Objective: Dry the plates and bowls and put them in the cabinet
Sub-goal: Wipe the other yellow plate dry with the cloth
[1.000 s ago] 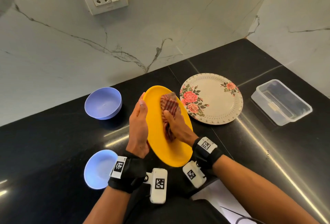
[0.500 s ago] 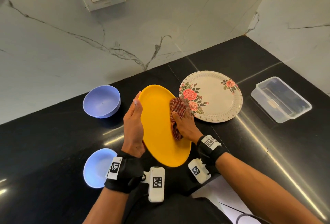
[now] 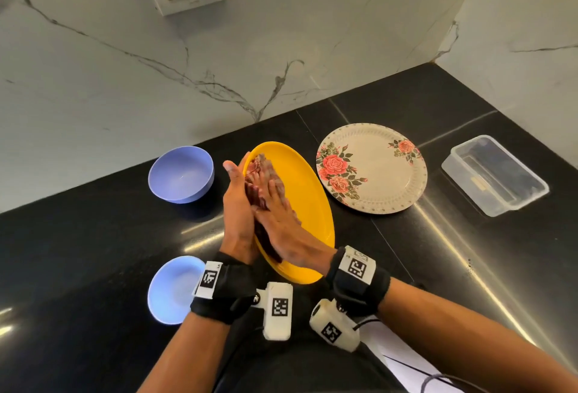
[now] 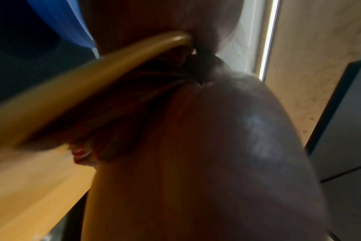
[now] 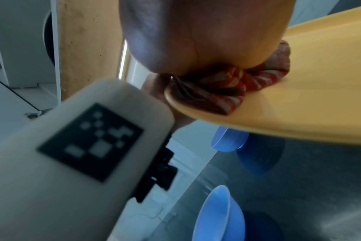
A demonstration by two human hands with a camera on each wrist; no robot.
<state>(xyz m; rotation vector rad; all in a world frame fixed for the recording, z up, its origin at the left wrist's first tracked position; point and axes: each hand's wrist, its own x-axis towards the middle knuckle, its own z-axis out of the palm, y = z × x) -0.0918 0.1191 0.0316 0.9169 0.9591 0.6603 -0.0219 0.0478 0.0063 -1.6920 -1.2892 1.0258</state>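
The yellow plate (image 3: pixel 300 205) is held tilted on edge above the black worktop (image 3: pixel 93 252), its long axis running from near the person's body away toward the wall, its hollow face turned to the right. The left hand (image 3: pixel 237 217) lies along the plate's left rim and back with fingers nearly straight, bracing it; whether the thumb hooks over the rim is hidden. The right hand (image 3: pixel 281 223) lies flat, fingers extended, pressing a red striped cloth (image 3: pixel 262 183) against the plate's face close to the left rim; the right wrist view shows the cloth (image 5: pixel 227 91) bunched under the palm at the plate's edge (image 5: pixel 175 101). So the cloth sits at the left side of the face, and the broad undried part, as I judge it, lies to the right of the hand, which is where the wipe would need to travel. Still on the worktop are a floral plate (image 3: pixel 372 170) just right of the yellow one, a blue bowl (image 3: pixel 181 173) to the left, a second blue bowl (image 3: pixel 170 289) near the left wrist, and a clear plastic container (image 3: pixel 494 173) far right. No cabinet shows.
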